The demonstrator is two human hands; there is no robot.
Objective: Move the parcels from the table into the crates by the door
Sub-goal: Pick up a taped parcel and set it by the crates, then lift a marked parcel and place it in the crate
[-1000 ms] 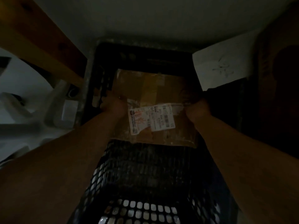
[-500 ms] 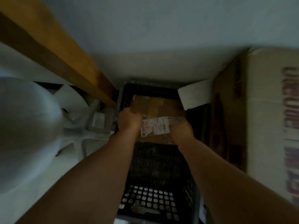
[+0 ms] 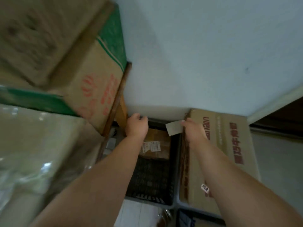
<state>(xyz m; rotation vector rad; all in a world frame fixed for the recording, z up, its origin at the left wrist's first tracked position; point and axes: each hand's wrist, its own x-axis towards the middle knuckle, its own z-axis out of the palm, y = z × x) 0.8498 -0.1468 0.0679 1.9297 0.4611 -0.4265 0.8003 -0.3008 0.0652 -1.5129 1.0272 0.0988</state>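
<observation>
A brown cardboard parcel (image 3: 159, 145) with a white shipping label lies at the far end of a black slatted plastic crate (image 3: 174, 174) on the floor by the wall. My left hand (image 3: 136, 126) hangs above the crate's far left corner with loosely curled fingers, holding nothing. My right hand (image 3: 193, 130) is above the crate's right rim, also free of the parcel, beside a white paper slip (image 3: 173, 131) stuck at that rim. Neither hand touches the parcel.
A large printed carton (image 3: 223, 149) stands right of the crate. On the left, a wooden table edge (image 3: 117, 102) carries a green-and-brown carton (image 3: 91, 76) and clear plastic wrap (image 3: 37, 145). A dark doorway (image 3: 282, 115) is at the right.
Both hands have let go of the parcel and risen out of the crate. The parcel stays lying in the crate. My view has pulled up and back.
</observation>
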